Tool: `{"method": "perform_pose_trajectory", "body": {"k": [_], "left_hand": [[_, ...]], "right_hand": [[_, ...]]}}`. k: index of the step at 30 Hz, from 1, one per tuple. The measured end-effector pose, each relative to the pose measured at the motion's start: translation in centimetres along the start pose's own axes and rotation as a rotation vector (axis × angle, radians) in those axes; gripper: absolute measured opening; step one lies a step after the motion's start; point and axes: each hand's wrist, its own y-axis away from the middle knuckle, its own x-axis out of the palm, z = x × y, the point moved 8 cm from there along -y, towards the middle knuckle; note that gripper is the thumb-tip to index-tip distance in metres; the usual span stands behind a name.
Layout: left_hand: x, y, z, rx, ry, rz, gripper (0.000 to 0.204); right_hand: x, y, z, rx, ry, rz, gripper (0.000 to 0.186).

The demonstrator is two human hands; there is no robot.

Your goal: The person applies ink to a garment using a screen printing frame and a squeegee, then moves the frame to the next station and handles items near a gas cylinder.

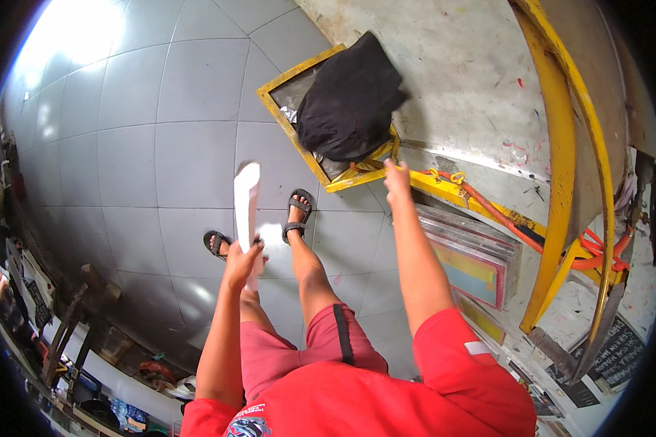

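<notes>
Two bare hands are out in front of a person in a red shirt and red shorts. The left hand (242, 264) is closed around the bottom end of a long flat white strip (246, 204), which stands almost straight up over the grey tiled floor (138, 160). The right hand (396, 177) reaches farther away and to the right. Its fingers touch the near edge of a yellow square frame with a dark mesh inside (299, 135); I cannot tell if they grip it. A black cloth (350, 102) lies on the frame. The frame leans by the grey paint-spotted surface (466, 80). Near the right arm is a stack of flat colourful frames (474, 255). Black sandals (297, 211) are on the feet
</notes>
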Motion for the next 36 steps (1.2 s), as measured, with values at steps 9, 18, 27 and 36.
{"method": "perform_pose_trajectory", "body": {"k": [9,18,27,36], "left_hand": [[-16.1,14.4,10.9,-0.045,-0.149,-0.335,0.019],[-10.1,23.0,-3.9,0.331,-0.076,-0.066,0.012],[-10.1,30.6,-8.8,0.561,-0.041,-0.193,0.01],[-3.0,33.4,-5.8,0.54,0.105,-0.244,0.024]], "right_hand": [[0.2,34.6,-5.3,-0.241,0.256,0.807,0.038],[-31.5,51.8,30.6,-1.24,-0.063,0.186,0.01],[-39.6,33.8,47.5,-1.069,0.955,-0.431,0.059],[-37.0,31.8,47.0,-1.254,1.067,-0.204,0.041]]}}
